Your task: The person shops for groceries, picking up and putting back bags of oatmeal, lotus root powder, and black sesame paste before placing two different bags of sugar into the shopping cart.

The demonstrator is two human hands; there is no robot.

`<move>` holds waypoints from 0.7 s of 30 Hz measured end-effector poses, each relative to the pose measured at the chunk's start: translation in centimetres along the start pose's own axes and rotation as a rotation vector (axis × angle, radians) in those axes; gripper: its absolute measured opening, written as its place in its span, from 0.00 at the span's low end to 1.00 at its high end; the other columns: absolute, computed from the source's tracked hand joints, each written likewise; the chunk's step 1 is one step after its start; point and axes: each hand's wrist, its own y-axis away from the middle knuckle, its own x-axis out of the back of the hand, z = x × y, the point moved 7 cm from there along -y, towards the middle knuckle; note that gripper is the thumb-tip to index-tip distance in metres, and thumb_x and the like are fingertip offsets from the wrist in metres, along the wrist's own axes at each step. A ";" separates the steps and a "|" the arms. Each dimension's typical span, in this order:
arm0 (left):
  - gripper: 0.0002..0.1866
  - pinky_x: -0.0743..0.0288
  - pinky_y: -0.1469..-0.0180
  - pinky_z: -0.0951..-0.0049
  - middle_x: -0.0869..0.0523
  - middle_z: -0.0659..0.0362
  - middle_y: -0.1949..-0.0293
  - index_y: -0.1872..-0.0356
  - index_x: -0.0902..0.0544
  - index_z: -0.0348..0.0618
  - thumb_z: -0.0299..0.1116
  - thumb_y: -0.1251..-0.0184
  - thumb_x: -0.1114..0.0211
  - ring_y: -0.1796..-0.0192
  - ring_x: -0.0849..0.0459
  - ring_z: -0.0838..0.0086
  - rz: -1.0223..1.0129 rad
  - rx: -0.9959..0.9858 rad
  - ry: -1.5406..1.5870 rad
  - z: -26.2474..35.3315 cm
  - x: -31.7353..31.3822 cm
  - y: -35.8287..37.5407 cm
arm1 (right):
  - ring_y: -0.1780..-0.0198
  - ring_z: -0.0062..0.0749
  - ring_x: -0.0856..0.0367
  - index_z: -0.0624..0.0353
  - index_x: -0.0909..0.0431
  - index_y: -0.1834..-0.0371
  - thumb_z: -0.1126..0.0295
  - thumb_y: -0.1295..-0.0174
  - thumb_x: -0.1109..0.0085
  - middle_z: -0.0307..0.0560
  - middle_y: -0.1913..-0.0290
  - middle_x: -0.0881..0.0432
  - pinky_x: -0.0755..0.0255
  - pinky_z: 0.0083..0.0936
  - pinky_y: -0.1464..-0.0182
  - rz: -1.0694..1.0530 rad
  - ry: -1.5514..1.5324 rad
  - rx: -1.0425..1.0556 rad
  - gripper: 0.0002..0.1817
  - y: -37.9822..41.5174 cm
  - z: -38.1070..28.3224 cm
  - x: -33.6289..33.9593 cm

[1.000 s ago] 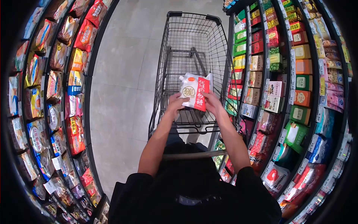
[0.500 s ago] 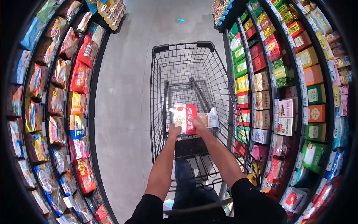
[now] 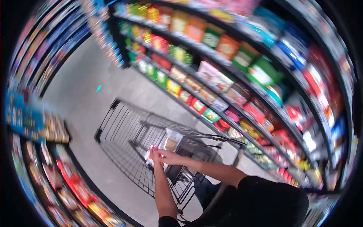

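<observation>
Over the black wire shopping cart (image 3: 124, 121), my left hand (image 3: 155, 155) and my right hand (image 3: 170, 157) are close together, fingers closed and overlapping. Both are at a red and white package (image 3: 153, 147), which is blurred and mostly hidden behind the fingers. Just beyond my right hand, a clear and white bag with a tan item inside (image 3: 171, 141) lies in the cart near its handle end.
Long shelves of colourful boxes and bags (image 3: 196, 75) run diagonally along the upper right. Another shelf of bagged goods (image 3: 75, 185) stands at the lower left. A blue display with cartons (image 3: 34, 123) is at the left, beside the grey floor (image 3: 75, 94).
The view has swung round, so the cart now points to the upper left. My hands have come together, and the package, earlier facing up between them, is now mostly covered.
</observation>
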 end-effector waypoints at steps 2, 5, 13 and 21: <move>0.22 0.24 0.48 0.63 0.22 0.52 0.41 0.37 0.27 0.34 0.30 0.31 0.42 0.44 0.21 0.65 -0.087 -0.018 -0.172 2.2 -4.9 1.4 | 0.46 0.49 0.20 0.58 0.26 0.42 0.68 0.38 0.45 0.56 0.50 0.19 0.26 0.39 0.44 0.125 0.169 0.018 0.20 4.5 -4.9 5.9; 0.23 0.34 0.34 0.67 0.24 0.50 0.38 0.35 0.28 0.37 0.28 0.30 0.42 0.35 0.27 0.63 -0.275 -0.336 -0.551 5.9 -13.8 7.6 | 0.46 0.50 0.21 0.58 0.25 0.43 0.72 0.38 0.45 0.55 0.49 0.19 0.25 0.40 0.44 0.399 0.402 0.094 0.19 12.1 -8.6 13.1; 0.19 0.43 0.29 0.55 0.29 0.42 0.35 0.39 0.25 0.38 0.31 0.28 0.42 0.30 0.35 0.51 -0.869 -1.000 -0.899 2.7 -29.1 29.8 | 0.26 0.48 0.39 0.64 0.26 0.42 0.72 0.50 0.39 0.56 0.38 0.26 0.38 0.43 0.30 0.879 0.760 0.123 0.27 29.3 -7.5 17.0; 0.23 0.53 0.25 0.50 0.38 0.37 0.28 0.34 0.29 0.35 0.41 0.21 0.52 0.24 0.46 0.44 -0.966 -1.048 -1.181 -1.7 -28.5 33.8 | 0.21 0.45 0.48 0.61 0.34 0.31 0.58 0.33 0.47 0.53 0.27 0.38 0.43 0.49 0.26 0.941 0.793 0.201 0.30 34.2 -4.4 14.9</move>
